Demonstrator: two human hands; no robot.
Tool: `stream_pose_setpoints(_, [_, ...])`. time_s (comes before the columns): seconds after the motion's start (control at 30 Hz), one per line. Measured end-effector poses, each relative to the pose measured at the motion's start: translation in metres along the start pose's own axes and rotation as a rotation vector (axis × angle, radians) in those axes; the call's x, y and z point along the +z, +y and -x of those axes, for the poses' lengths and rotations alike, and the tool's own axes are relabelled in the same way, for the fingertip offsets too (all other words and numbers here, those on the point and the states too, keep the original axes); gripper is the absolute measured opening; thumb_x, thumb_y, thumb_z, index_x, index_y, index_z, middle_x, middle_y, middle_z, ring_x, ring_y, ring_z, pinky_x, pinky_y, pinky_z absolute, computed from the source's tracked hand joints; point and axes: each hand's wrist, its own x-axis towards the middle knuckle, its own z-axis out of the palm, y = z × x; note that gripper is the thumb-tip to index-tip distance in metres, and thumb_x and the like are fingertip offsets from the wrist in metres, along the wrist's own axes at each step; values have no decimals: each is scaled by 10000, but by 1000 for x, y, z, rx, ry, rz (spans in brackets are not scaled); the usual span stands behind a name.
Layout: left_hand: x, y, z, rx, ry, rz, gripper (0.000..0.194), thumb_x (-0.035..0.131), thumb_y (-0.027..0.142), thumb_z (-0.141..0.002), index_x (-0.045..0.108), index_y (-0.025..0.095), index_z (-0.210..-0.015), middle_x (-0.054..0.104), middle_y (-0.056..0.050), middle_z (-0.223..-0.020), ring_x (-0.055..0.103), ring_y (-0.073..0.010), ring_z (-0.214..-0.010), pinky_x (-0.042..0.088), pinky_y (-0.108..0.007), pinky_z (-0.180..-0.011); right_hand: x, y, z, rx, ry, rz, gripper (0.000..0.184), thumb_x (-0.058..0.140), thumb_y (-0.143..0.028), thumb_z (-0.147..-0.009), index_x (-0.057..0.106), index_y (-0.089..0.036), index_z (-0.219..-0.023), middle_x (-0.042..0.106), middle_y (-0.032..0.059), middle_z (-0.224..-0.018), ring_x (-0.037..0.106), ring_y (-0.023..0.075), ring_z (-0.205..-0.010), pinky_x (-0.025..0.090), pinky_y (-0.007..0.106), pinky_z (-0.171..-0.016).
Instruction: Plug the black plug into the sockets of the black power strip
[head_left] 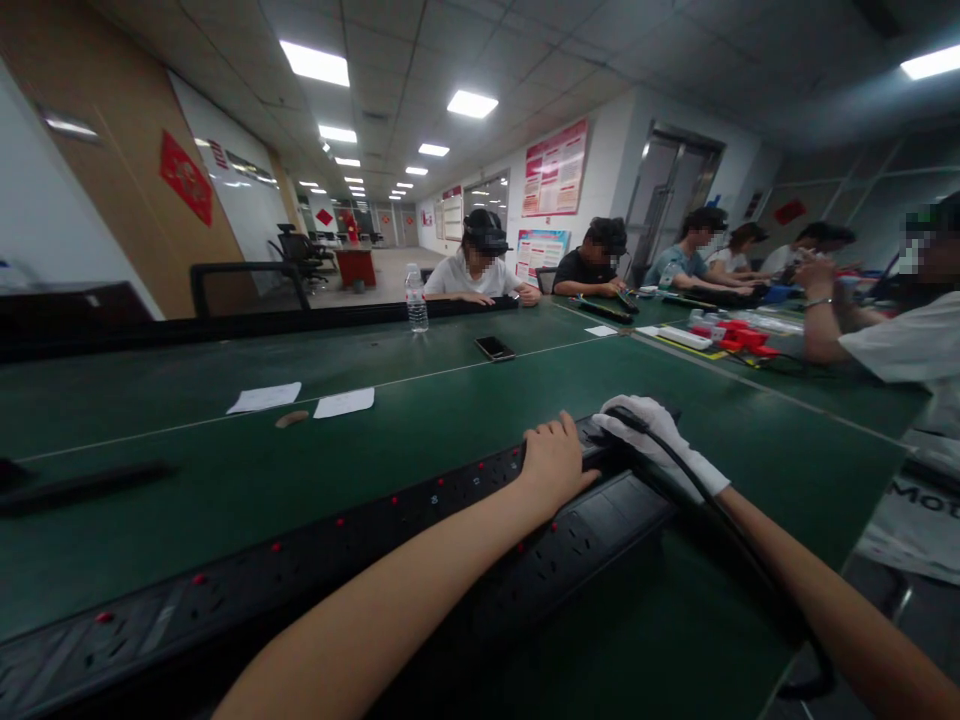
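Apparently I'm steadying the long power strip (300,562), left hand (553,465) clasping it; a cable (709,497) crosses my gloved right hand (651,428), whose grip I can't tell; next calls for firm support.

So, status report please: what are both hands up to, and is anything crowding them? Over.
Left hand resting on long power strip. Gloved right hand holding black cable. Second strip close by; cable trailing beside right forearm.
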Motion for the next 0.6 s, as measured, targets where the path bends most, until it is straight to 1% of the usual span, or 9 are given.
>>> stream_pose_setpoints(0.07, [-1, 0, 1, -32, -7, -3, 840, 486, 646, -728, 349, 9, -1257, 531, -199, -1012, 527, -292, -894, 411, -385, -722, 1, 0, 0, 13, 15, -2, 326, 473, -529, -810, 630, -245, -846, 666, 43, -792, 595, 201, -748, 439, 310, -687])
stream_pose_setpoints(0.13, [-2, 0, 1, -41, -16, -5, 758, 483, 641, -732, 426, 28, -1176, 533, -184, -986, 532, -286, -880, 413, -378, -711, 2, 0, 0, 22, 24, -8, 328, 455, -520, -824, 627, -241, -848, 664, 46, -798, 593, 200, -744, 438, 313, -683])
stream_pose_setpoints(0.2, [-3, 0, 2, -38, -23, -7, 689, 485, 624, -742, 462, 47, -1117, 534, -168, -969, 535, -277, -871, 415, -366, -705, 2, 0, 0, 21, 23, -17, 326, 460, -519, -821, 626, -240, -854, 663, 45, -801, 591, 198, -739, 441, 314, -684])
stream_pose_setpoints(0.37, [-5, 0, 1, -34, -38, -11, 639, 482, 601, -756, 464, 60, -1096, 535, -166, -963, 532, -275, -884, 411, -357, -713, 0, 1, 4, 1, -2, -41, 332, 503, -537, -788, 628, -246, -890, 667, 38, -825, 589, 203, -763, 453, 322, -702])
stream_pose_setpoints(0.6, [-5, 0, 1, -34, -50, -20, 645, 469, 604, -764, 446, 65, -1117, 526, -175, -982, 528, -280, -901, 404, -363, -722, 2, 2, 5, -6, -7, -72, 346, 504, -548, -784, 626, -251, -913, 661, 48, -879, 583, 227, -821, 461, 356, -740])
